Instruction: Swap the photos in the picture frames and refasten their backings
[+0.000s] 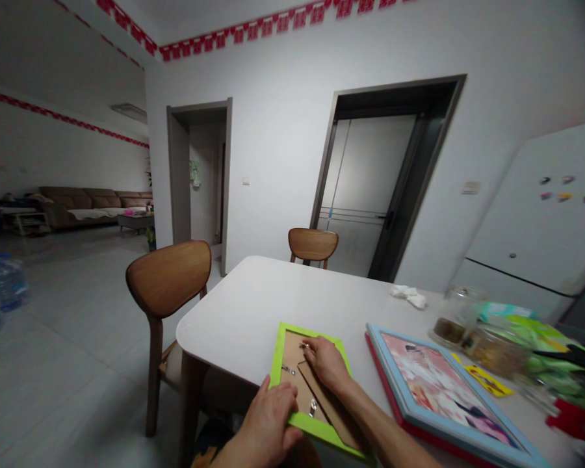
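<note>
A lime-green picture frame [316, 424] lies back side up at the near edge of the white table [273, 292], with its brown backing board [292, 351] and stand leg showing. My left hand [272, 413] grips the frame's left side, its fingers curled over the rim. At the top of the backing, the fingertips of my right hand [327, 364] are closed at a small metal clip [304, 346]. Other metal clips [312, 408] sit along the inner edge. My right forearm covers part of the frame's right side.
To the right, a light-blue framed photo [448, 390] rests on a red-edged one. Beyond it are glass jars [451, 325], green packaging [541, 338], a yellow packet [487, 380] and crumpled tissue [409, 296]. Wooden chairs [170, 279] stand at the table's left and far sides.
</note>
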Available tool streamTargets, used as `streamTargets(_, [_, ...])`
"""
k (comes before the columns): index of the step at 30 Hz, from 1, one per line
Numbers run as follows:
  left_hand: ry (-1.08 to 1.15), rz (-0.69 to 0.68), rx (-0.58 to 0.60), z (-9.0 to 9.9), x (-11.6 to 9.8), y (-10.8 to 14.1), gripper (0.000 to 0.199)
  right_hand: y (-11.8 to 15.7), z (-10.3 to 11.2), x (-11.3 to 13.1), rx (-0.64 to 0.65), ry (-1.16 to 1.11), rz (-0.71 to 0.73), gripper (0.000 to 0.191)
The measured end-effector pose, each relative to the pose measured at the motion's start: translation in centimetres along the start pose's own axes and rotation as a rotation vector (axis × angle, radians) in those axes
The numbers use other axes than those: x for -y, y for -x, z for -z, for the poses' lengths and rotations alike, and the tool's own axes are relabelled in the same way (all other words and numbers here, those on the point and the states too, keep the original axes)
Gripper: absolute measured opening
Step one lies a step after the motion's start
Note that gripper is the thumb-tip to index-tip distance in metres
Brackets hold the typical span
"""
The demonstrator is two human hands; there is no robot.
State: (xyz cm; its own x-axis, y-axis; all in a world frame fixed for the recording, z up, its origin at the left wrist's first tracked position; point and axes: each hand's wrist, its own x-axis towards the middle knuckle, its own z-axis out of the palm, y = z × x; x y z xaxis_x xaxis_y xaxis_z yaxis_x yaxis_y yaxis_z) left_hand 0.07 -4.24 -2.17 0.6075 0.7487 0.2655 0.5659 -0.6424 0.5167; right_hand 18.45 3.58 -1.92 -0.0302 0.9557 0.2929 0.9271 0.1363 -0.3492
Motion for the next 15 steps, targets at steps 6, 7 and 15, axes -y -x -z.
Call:
streamTargets(6, [-0.018,0.042,0.052,-0.5,-0.3,0.3,0.046,-2.2,-1.1,-0.7,0.008,0.028,-0.223,0.025])
streamTargets(7, [-0.024,0.045,0.055,-0.7,-0.3,0.3,0.049,-2.6,-1.2,-0.7,0.012,0.032,-0.269,0.023])
streamTargets(15, [-0.056,0.061,0.080,-0.5,-0.2,0.5,0.059,-4.2,-1.2,-0.9,-0.013,-0.021,-0.456,0.015])
